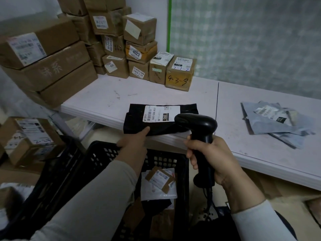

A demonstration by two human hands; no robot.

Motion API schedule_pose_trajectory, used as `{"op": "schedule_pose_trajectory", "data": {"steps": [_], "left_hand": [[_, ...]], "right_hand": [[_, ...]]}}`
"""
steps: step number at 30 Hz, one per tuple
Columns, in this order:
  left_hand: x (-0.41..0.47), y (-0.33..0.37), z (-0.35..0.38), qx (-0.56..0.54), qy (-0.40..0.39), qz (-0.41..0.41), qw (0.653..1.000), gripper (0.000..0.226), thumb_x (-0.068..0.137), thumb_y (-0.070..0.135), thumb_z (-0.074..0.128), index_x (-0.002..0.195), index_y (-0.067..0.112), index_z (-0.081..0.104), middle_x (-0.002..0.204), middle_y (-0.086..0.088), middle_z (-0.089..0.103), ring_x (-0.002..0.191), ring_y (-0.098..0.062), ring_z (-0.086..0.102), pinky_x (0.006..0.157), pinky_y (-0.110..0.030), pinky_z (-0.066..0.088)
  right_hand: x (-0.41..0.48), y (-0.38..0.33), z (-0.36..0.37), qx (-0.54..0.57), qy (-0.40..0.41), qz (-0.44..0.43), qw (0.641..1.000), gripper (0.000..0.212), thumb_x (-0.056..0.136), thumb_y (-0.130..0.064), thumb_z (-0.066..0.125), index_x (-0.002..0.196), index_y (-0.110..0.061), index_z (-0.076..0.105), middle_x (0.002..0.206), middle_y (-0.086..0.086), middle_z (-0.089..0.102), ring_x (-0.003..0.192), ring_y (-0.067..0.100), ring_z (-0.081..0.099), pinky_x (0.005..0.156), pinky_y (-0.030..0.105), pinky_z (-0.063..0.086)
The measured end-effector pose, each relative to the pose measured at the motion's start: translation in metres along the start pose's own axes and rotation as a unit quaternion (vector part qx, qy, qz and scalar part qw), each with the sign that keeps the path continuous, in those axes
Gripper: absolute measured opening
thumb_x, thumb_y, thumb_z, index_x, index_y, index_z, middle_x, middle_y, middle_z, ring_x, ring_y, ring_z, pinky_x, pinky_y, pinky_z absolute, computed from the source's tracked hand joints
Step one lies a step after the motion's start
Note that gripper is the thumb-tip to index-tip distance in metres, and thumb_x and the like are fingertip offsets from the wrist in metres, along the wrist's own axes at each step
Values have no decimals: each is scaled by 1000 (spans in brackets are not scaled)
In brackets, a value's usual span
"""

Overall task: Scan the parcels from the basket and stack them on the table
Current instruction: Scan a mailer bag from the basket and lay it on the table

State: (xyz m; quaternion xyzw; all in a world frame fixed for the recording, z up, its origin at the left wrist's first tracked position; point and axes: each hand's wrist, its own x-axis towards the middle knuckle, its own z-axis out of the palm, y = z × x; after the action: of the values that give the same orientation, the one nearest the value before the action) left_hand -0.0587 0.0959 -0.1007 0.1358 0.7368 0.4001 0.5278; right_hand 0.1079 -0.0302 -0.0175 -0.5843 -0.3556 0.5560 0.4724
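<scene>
The fingers (144, 132) of the left hand (132, 143) pinch the near left corner of a black parcel (137, 122), one digit flat on top and the rest curled out of sight below. The parcel lies at the near edge of the worktop (139, 94), its white label (161, 113) facing up. The fingers (191, 153) of the right hand (213, 157) wrap tight round the handle of a black scanner (196, 124), whose head hangs just over the label. Both forearms reach forward above the black basket (104, 153), which holds more parcels.
</scene>
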Motion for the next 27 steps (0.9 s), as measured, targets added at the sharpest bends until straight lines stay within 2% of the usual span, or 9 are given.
{"op": "schedule_pose_trajectory", "data": {"steps": [1,3,4,6,9,11,12,18,27], "left_hand": [[4,-2,3,-65,-45,-24,997,102,35,50,93,116,4,51,117,-17,57,100,-30,61,79,-34,57],[3,-2,7,-161,-83,-42,983,34,73,23,82,83,7,54,80,-8,57,64,-17,54,40,-16,46],[0,1,7,-160,-95,-41,982,21,83,14,73,79,8,53,73,-5,52,57,-14,48,32,-12,37],[-3,6,6,-158,-99,-38,982,9,88,8,66,90,6,58,71,-3,50,55,-13,45,33,-11,36],[-7,13,-10,-171,-60,14,983,23,84,3,67,106,4,61,85,-10,56,67,-19,51,60,-21,48],[-10,22,-22,-135,-63,90,985,7,88,-1,61,86,5,59,90,-14,55,62,-19,48,49,-15,46],[-11,27,-27,-118,-72,122,983,14,91,-2,57,80,8,56,87,-13,55,59,-17,47,40,-12,43],[-38,78,-49,-105,-135,220,960,20,98,2,46,109,16,55,93,-1,58,75,-15,59,43,-13,49],[-77,129,-48,1,-209,306,929,28,100,6,44,124,13,56,89,2,60,68,-8,57,38,-10,44]], "right_hand": [[1,0,2,-3,-2,1,1000,9,84,-7,67,90,-4,61,54,10,58,41,19,46,45,28,39],[1,-1,6,-9,-4,1,1000,11,84,-7,67,92,-4,61,53,9,58,40,18,46,44,27,39],[0,-2,7,-14,-5,1,1000,11,84,-7,67,93,-3,60,53,9,58,40,18,46,43,27,39],[0,-3,8,-27,-10,1,1000,13,84,-7,67,94,-2,60,54,10,58,41,18,47,43,28,39],[-3,-4,9,-49,-26,-1,998,12,84,-7,67,93,-2,60,54,10,58,41,18,47,44,29,39],[-5,-5,11,-63,-33,-11,997,12,84,-8,68,92,-2,61,55,10,59,42,19,48,43,29,40],[-7,-5,12,-66,-35,-16,997,13,84,-8,69,92,-2,61,55,10,59,42,19,48,43,28,41],[-16,-11,25,-55,-43,-55,996,20,83,-9,69,96,2,59,56,11,61,43,18,50,44,30,42],[-31,-24,31,-41,-6,-106,994,17,84,-15,68,90,-4,57,55,6,61,45,18,53,49,32,47]]}}
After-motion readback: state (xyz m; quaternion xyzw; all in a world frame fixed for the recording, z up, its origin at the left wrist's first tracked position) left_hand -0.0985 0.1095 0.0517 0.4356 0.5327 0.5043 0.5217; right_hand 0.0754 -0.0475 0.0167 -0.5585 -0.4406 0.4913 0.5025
